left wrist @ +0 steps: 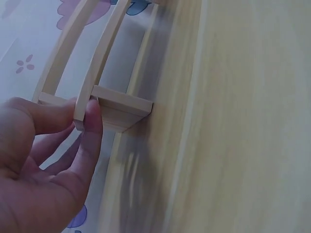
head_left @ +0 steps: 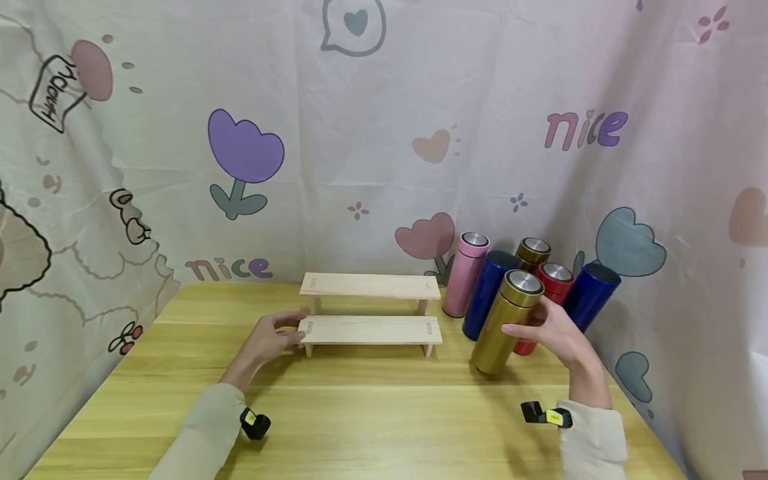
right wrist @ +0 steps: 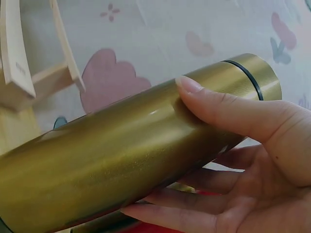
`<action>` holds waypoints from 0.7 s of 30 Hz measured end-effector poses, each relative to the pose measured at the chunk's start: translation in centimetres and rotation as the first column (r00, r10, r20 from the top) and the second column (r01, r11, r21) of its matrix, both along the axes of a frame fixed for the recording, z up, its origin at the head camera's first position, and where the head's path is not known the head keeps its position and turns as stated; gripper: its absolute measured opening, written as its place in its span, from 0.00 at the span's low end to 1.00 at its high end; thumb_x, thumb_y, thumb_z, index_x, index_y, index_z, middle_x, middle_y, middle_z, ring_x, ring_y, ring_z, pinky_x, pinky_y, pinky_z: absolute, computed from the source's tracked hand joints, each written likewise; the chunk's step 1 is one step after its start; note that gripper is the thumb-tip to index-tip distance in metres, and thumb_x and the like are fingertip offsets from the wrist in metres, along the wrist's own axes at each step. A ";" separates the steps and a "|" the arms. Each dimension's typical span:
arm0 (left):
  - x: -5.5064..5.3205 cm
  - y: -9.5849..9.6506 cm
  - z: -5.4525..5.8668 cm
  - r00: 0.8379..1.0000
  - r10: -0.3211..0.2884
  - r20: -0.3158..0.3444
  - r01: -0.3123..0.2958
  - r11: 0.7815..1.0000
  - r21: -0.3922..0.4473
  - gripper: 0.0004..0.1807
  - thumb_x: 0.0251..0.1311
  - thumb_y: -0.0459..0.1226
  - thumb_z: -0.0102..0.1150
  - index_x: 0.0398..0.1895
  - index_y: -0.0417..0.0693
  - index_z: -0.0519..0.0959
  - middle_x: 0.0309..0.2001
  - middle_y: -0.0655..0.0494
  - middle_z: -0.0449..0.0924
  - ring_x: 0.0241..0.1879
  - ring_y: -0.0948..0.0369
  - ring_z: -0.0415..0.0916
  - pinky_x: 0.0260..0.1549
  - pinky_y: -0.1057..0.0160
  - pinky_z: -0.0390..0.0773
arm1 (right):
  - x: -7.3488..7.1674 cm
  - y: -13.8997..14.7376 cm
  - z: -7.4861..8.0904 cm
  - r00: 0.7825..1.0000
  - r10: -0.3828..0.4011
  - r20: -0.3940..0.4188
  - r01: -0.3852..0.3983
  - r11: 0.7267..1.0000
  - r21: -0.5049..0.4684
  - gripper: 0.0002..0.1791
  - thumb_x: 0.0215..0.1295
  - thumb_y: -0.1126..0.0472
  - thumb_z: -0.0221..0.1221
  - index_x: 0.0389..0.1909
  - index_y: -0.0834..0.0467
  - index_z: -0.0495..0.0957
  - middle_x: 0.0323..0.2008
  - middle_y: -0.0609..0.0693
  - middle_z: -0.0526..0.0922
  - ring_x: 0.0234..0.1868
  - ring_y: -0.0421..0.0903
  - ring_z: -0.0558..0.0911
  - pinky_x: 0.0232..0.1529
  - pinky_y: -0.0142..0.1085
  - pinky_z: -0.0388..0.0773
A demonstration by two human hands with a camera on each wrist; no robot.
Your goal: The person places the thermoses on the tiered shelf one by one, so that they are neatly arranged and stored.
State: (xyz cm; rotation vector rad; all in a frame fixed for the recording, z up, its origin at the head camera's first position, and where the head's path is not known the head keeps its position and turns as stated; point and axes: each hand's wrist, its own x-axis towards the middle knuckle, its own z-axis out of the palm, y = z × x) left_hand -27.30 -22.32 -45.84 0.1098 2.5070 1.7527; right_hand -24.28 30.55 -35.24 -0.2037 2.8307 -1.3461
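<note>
My left hand (head_left: 271, 341) pinches the left end of the lower board of a two-step wooden rack (head_left: 371, 330). In the left wrist view the thumb and fingertips (left wrist: 91, 119) sit on either side of that board's end. My right hand (head_left: 555, 331) grips a gold thermos bottle (head_left: 504, 327) round its upper body, the thumb (right wrist: 204, 99) lying along the near side. The bottle has a silver-topped lid and stands in front of the other bottles, its base at the table. The right wrist view shows its gold body (right wrist: 107, 150) slanting across.
Behind the held bottle stand a pink bottle (head_left: 465, 277), a blue bottle (head_left: 489, 297), another gold bottle (head_left: 533, 253), a red bottle (head_left: 555, 280) and a second blue bottle (head_left: 591, 297). A printed curtain (head_left: 372, 133) hangs behind the wooden table (head_left: 360, 427).
</note>
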 end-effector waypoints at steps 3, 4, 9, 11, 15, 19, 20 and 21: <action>0.0 0.0 0.1 1.000 -0.005 -0.019 0.004 1.000 -0.028 0.26 0.69 0.29 0.61 0.69 0.31 0.72 0.63 0.29 0.74 0.44 0.57 0.84 0.40 0.66 0.88 | 0.3 -1.0 0.5 1.000 0.005 -0.017 -0.005 0.999 -0.033 0.46 0.64 0.51 0.71 0.74 0.66 0.60 0.64 0.69 0.76 0.60 0.61 0.80 0.59 0.54 0.84; 0.0 0.0 0.1 0.999 -0.009 -0.031 0.008 0.999 -0.039 0.26 0.69 0.29 0.61 0.68 0.30 0.72 0.62 0.29 0.75 0.44 0.57 0.84 0.40 0.66 0.88 | 0.3 -1.3 0.6 1.000 0.008 -0.024 -0.009 0.999 -0.041 0.45 0.63 0.51 0.71 0.74 0.66 0.60 0.64 0.69 0.77 0.60 0.61 0.81 0.60 0.54 0.84; -0.1 0.1 -0.1 0.998 -0.005 -0.056 0.002 0.998 -0.055 0.24 0.69 0.32 0.62 0.66 0.31 0.74 0.61 0.31 0.76 0.44 0.57 0.83 0.40 0.66 0.87 | 0.6 -2.8 1.5 0.998 0.020 -0.059 -0.022 0.999 -0.037 0.43 0.62 0.52 0.72 0.72 0.66 0.63 0.63 0.69 0.78 0.59 0.61 0.82 0.60 0.54 0.84; -0.1 0.1 -0.3 0.998 -0.004 -0.058 0.001 0.998 -0.056 0.24 0.70 0.33 0.61 0.67 0.33 0.74 0.62 0.32 0.76 0.44 0.58 0.84 0.41 0.65 0.88 | 0.5 -3.3 1.9 0.996 0.031 -0.079 -0.033 0.999 -0.025 0.43 0.62 0.52 0.73 0.71 0.65 0.64 0.62 0.68 0.79 0.58 0.61 0.83 0.58 0.54 0.85; -0.2 0.0 -0.5 0.999 -0.007 -0.053 0.005 0.999 -0.033 0.24 0.71 0.34 0.61 0.68 0.35 0.74 0.64 0.32 0.74 0.43 0.57 0.85 0.44 0.60 0.90 | 0.3 -4.4 3.3 0.993 0.057 -0.107 -0.059 0.998 -0.015 0.42 0.61 0.52 0.73 0.70 0.65 0.65 0.60 0.67 0.81 0.57 0.61 0.83 0.57 0.52 0.86; -0.2 -0.2 -0.6 0.999 -0.009 -0.044 0.008 1.000 -0.020 0.24 0.71 0.33 0.62 0.67 0.35 0.74 0.64 0.32 0.74 0.44 0.57 0.86 0.44 0.58 0.90 | 0.0 -5.8 4.5 0.990 0.078 -0.113 -0.082 0.996 -0.025 0.42 0.62 0.52 0.73 0.71 0.64 0.64 0.61 0.66 0.80 0.58 0.62 0.83 0.59 0.54 0.85; -0.3 -0.2 -0.6 0.999 -0.010 -0.042 0.009 1.000 -0.021 0.24 0.71 0.33 0.62 0.67 0.35 0.74 0.64 0.32 0.74 0.45 0.57 0.86 0.45 0.59 0.90 | -0.2 -6.2 4.7 0.990 0.083 -0.114 -0.087 0.996 -0.031 0.42 0.62 0.52 0.72 0.71 0.63 0.64 0.61 0.66 0.80 0.59 0.62 0.83 0.59 0.55 0.85; -0.3 -0.2 -0.7 0.999 -0.014 -0.042 0.013 1.000 -0.023 0.24 0.71 0.33 0.62 0.68 0.35 0.74 0.64 0.32 0.74 0.45 0.57 0.86 0.45 0.59 0.90 | -0.3 -6.6 4.9 0.990 0.086 -0.115 -0.091 0.995 -0.038 0.42 0.62 0.52 0.73 0.71 0.63 0.64 0.61 0.66 0.80 0.59 0.62 0.83 0.60 0.55 0.84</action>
